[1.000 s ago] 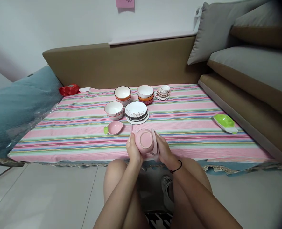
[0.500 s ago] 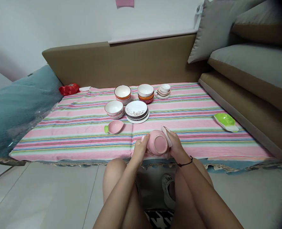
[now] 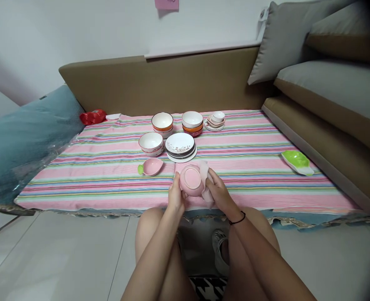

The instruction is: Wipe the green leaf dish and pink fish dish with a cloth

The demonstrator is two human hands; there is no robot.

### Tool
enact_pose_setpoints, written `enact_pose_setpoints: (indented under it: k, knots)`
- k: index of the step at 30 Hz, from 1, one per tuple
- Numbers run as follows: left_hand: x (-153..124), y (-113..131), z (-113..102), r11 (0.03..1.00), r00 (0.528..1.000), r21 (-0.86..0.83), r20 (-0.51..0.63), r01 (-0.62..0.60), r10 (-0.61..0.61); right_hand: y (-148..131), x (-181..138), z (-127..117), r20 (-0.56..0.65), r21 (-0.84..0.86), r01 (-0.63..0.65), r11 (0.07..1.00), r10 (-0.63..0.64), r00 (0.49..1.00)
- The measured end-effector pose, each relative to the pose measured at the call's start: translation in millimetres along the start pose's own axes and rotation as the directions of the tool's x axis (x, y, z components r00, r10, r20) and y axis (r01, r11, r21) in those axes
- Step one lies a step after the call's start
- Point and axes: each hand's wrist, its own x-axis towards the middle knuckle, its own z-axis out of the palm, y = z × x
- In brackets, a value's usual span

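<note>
A pink bowl (image 3: 191, 179) is held up with its round base facing me, just above the near edge of the striped cloth (image 3: 254, 175). My left hand (image 3: 176, 195) grips the bowl's left side, fingers curled on its rim. My right hand (image 3: 219, 192) presses a pale pink wiping cloth (image 3: 205, 184) against the bowl's right side, fingers closed on it. A pink peach-shaped dish (image 3: 151, 166) lies on the striped cloth just left of the bowl.
Behind the bowl stand a stack of patterned plates (image 3: 180, 146), three bowl stacks (image 3: 151, 143) (image 3: 162, 122) (image 3: 191, 122) and small saucers (image 3: 214, 121). A green dish (image 3: 296, 161) lies at the right. Sofa cushions rise at back and right; a teal blanket (image 3: 22, 142) sits left.
The bowl and both hands swung right half a second ago and have come back left and slightly up. The wiping cloth has shifted round the bowl's right side.
</note>
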Motion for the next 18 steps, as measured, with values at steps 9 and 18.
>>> enact_pose_setpoints:
  k: [9, 18]
  knots:
    - [-10, -4, -4, 0.874, 0.965, 0.429, 0.218, -0.23, 0.147, -2, 1, -8, -0.184, 0.097, -0.097, 0.991, 0.113, 0.976]
    - [-8, -12, -1, 0.987, 0.983, 0.152, 0.181, -0.043, 0.015, -1, 7, -6, -0.262, 0.313, -0.108, 0.944, 0.195, 0.945]
